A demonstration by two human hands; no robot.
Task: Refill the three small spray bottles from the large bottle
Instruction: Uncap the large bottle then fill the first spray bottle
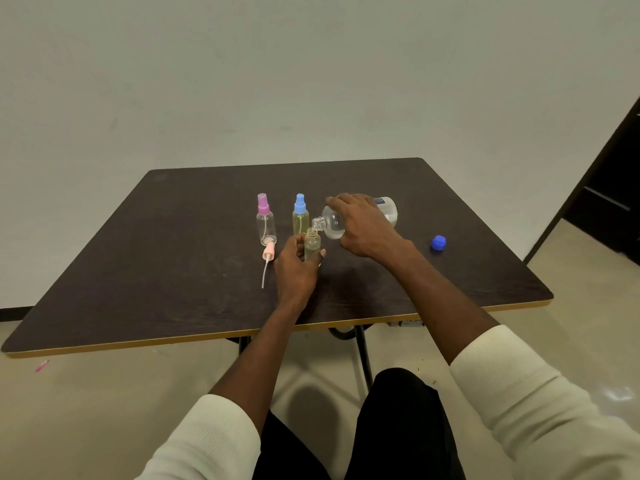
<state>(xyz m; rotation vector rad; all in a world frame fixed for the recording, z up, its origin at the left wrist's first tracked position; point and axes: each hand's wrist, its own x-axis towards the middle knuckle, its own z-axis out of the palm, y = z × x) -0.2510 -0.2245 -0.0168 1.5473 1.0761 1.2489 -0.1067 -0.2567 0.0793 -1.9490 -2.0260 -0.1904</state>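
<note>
Your left hand (294,268) is curled round the small uncapped clear spray bottle (312,244), holding it upright near the middle of the dark brown wooden table (173,271). Your right hand (363,225) grips the large clear plastic bottle (332,221) from above, tipped on its side with the base pointing to 3 o'clock and the open threaded neck pointing to 9 o'clock. That neck sits right over the mouth of the small uncapped bottle, touching or nearly so; you cannot tell which. The small bottle shows pale yellowish liquid inside.

Just beyond the uncapped bottle, at its 11 o'clock, stands the small clear spray bottle with the blue pump top (300,216), holding yellowish liquid. Further out at 10 o'clock stands the small clear spray bottle with the pink-purple pump top (265,221), which looks almost empty. At 9 o'clock from your left hand, the loose peach-pink spray pump with its white dip tube (267,261) lies flat on the table, head just beside the pink-topped bottle's base, tube pointing towards you.

The blue screw cap (438,243) rests on the table at 3 o'clock from your right hand, well apart from the bottles.
</note>
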